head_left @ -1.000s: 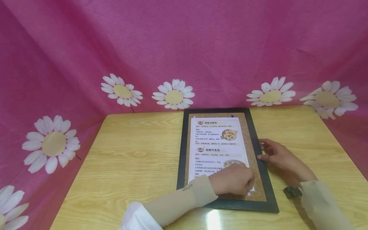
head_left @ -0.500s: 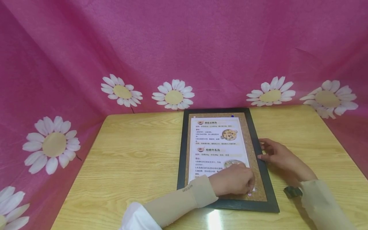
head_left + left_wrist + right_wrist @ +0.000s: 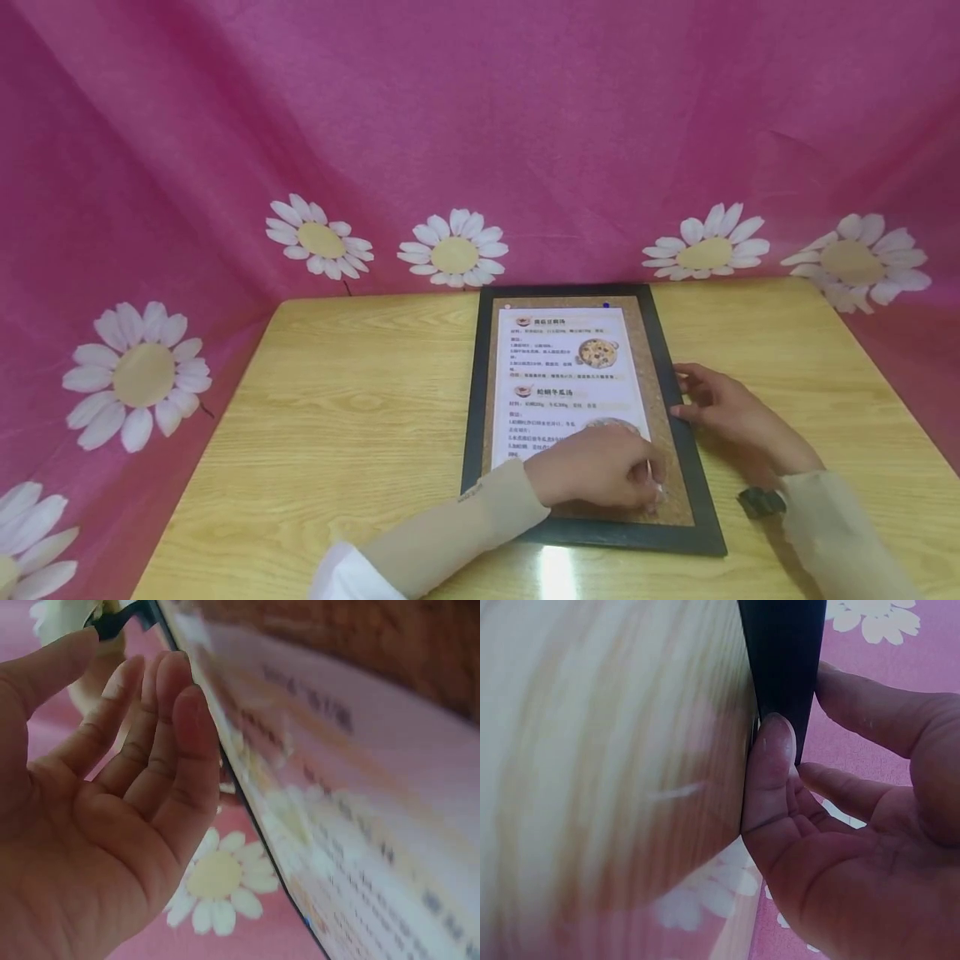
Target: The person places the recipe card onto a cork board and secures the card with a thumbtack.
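Observation:
A black-framed cork board (image 3: 671, 475) lies on the table, bearing a printed recipe sheet (image 3: 558, 358). My left hand (image 3: 600, 467) is over the sheet's lower right corner, its fingertips low near the board's cork. In the left wrist view, the thumb and index fingertip of that left hand (image 3: 112, 787) stand apart, with nothing seen between them. My right hand (image 3: 731, 412) touches the board's right edge with thumb and fingertips. The right wrist view shows the fingers of the right hand (image 3: 840, 847) against the black frame (image 3: 787, 667). The left hand hides part of the sheet.
A wooden table (image 3: 352, 417) lies under the board, its far edge meeting a pink cloth (image 3: 480, 125) with white daisies. A blue pushpin (image 3: 606, 306) and a pale pushpin (image 3: 507, 307) sit at the sheet's top corners. A dark object (image 3: 761, 502) is at the right wrist.
My left hand has shifted slightly left, its thumb and index finger showing a wider gap. A pink pushpin seen earlier beneath its fingertips is now hard to make out. The right hand keeps its place.

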A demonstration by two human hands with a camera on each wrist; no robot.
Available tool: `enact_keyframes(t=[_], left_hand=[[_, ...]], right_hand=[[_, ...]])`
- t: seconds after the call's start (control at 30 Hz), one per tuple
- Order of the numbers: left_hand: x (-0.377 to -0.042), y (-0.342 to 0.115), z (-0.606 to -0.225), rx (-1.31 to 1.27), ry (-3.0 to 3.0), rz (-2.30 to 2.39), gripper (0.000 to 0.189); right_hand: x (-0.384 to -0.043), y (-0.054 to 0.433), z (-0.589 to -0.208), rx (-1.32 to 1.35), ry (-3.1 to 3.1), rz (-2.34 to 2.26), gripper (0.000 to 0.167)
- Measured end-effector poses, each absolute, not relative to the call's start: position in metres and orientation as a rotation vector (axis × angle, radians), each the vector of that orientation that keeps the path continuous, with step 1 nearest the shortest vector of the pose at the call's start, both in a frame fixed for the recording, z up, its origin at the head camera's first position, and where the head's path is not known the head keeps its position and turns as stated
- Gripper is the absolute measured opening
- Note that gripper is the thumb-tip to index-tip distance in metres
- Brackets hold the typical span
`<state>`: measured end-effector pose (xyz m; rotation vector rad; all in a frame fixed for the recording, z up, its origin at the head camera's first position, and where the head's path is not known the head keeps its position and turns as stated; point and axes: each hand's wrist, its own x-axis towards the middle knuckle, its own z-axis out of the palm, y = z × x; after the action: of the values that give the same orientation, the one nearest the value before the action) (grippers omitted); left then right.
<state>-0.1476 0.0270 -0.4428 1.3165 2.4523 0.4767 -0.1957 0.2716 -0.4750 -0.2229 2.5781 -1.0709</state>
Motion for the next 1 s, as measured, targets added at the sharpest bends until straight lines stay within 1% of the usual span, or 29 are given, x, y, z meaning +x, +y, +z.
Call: enact_keyframes(t=[0.27, 0.5, 0.67, 1.0], left_hand=[[-0.159, -0.004, -0.426, 1.232, 2.397, 0.861, 0.016], [-0.166, -0.042, -0.412, 1.085, 2.399, 1.125, 0.017], [-0.166, -0.063, -0.410, 0.966, 2.459, 1.186, 0.019], [-0.165, -0.091, -0.421, 0.860, 2.517, 1.221, 0.020]], right_hand=[[-0.195, 0.271, -0.474, -0.216, 2.564, -1.065, 0.075], [-0.199, 0.267, -0.474, -0.182, 2.532, -1.061, 0.077], [-0.200, 0.267, -0.473, -0.169, 2.528, -1.057, 0.077], [-0.197, 0.271, -0.471, -0.183, 2.618, -1.014, 0.072]])
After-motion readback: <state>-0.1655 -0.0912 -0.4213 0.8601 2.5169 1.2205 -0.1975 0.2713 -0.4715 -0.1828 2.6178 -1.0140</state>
